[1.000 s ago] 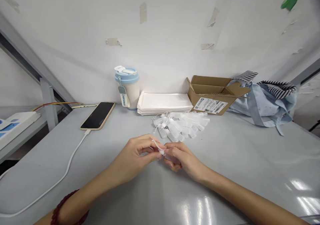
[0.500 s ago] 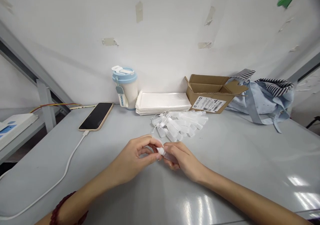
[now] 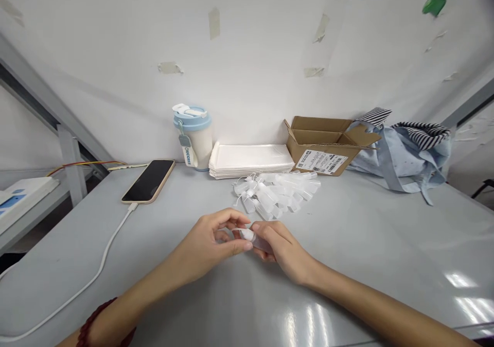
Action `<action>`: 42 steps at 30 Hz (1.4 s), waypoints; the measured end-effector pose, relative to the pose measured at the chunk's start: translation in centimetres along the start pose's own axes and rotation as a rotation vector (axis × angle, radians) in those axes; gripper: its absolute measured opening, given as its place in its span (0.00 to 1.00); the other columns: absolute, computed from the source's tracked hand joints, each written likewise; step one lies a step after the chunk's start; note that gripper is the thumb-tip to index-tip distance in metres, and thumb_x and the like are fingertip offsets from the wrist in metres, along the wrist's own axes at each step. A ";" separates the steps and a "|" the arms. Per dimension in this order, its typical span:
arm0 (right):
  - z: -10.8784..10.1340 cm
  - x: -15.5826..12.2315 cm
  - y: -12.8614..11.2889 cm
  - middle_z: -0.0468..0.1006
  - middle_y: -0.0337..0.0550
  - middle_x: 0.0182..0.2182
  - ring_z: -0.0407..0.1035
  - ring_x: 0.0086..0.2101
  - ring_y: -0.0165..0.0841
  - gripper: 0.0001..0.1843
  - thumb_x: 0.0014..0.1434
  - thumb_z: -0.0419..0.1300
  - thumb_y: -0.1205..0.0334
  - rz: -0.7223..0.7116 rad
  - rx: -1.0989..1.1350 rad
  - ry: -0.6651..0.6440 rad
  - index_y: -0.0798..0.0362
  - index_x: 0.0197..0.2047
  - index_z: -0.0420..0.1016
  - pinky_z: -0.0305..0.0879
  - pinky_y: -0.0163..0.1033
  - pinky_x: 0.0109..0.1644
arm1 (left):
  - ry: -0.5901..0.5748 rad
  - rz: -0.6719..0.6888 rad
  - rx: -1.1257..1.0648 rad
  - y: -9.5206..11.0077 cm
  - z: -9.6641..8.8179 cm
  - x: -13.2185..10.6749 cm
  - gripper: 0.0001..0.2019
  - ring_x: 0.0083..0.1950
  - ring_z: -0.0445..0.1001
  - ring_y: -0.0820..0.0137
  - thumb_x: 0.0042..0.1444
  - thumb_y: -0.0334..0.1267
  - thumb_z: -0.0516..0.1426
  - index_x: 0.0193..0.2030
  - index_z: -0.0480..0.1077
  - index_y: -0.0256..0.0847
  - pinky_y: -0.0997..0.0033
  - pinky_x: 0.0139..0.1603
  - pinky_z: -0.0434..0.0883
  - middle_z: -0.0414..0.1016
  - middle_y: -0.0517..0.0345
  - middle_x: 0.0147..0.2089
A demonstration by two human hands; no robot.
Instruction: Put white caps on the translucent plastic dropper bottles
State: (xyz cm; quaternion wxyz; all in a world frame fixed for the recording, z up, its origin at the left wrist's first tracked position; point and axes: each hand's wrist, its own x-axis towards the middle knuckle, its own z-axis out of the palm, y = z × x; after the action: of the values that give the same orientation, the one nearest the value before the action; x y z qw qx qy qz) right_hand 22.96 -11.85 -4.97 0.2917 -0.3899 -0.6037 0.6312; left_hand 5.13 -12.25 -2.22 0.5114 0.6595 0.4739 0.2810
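Observation:
My left hand and my right hand meet over the middle of the grey table. Between them they pinch one small clear plastic vial with a white cap; the left fingers are on the cap end, the right fingers wrap the body. Just beyond the hands lies a pile of the same clear vials.
A phone on a white charging cable lies at the left. By the wall stand a blue-lidded cup, a stack of white trays, an open cardboard box and a blue cloth bag.
The white strap that stuck up from the vial a second ago is now pressed down at the cap. Both hands stay in place, fingers shifted slightly.

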 end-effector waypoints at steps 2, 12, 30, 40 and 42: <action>0.1 0.0 -0.1 0.58 0.35 0.18 0.53 0.22 0.26 0.21 0.63 0.42 0.57 0.002 -0.011 0.001 0.55 0.22 0.61 0.48 0.33 0.25 | 0.012 -0.085 0.011 0.1 0.1 0.0 0.10 0.32 0.70 0.70 0.53 0.45 0.58 0.34 0.70 0.40 0.73 0.32 0.67 0.74 0.60 0.32; -0.2 0.4 0.5 0.55 0.32 0.12 0.47 0.15 0.23 0.27 0.65 0.42 0.49 0.077 0.057 -0.067 0.55 0.20 0.61 0.44 0.32 0.20 | -0.051 0.181 0.233 -0.6 0.4 -0.1 0.06 0.34 0.72 0.70 0.55 0.36 0.55 0.35 0.72 0.38 0.72 0.37 0.70 0.74 0.57 0.35; -0.5 0.2 0.0 0.72 0.42 0.28 0.63 0.27 0.30 0.14 0.62 0.51 0.58 -0.344 -0.455 0.221 0.56 0.44 0.72 0.58 0.34 0.28 | -0.065 -0.100 0.005 -0.5 -1.1 0.5 0.17 0.24 0.69 0.72 0.59 0.47 0.51 0.24 0.66 0.39 0.74 0.28 0.66 0.69 0.62 0.21; -1.0 0.4 -0.5 0.57 0.29 0.14 0.52 0.15 0.24 0.17 0.63 0.51 0.51 -0.108 -0.084 0.054 0.57 0.37 0.70 0.51 0.31 0.20 | 0.135 0.238 0.426 -0.4 -0.4 -0.3 0.10 0.30 0.65 0.71 0.60 0.39 0.52 0.37 0.72 0.39 0.72 0.32 0.63 0.70 0.59 0.29; -1.0 0.4 -0.5 0.57 0.29 0.14 0.53 0.16 0.24 0.17 0.63 0.51 0.51 -0.129 -0.082 0.068 0.56 0.37 0.71 0.52 0.31 0.20 | 0.104 0.180 0.338 -0.3 -0.5 -0.3 0.09 0.31 0.67 0.71 0.59 0.40 0.52 0.39 0.72 0.40 0.74 0.33 0.64 0.70 0.59 0.30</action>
State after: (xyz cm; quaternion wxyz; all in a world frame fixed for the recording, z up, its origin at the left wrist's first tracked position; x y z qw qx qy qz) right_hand 23.50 -10.94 -4.54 0.3358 -0.3830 -0.6427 0.5723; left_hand 4.53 -12.33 -2.29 0.3411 0.7602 0.4794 0.2757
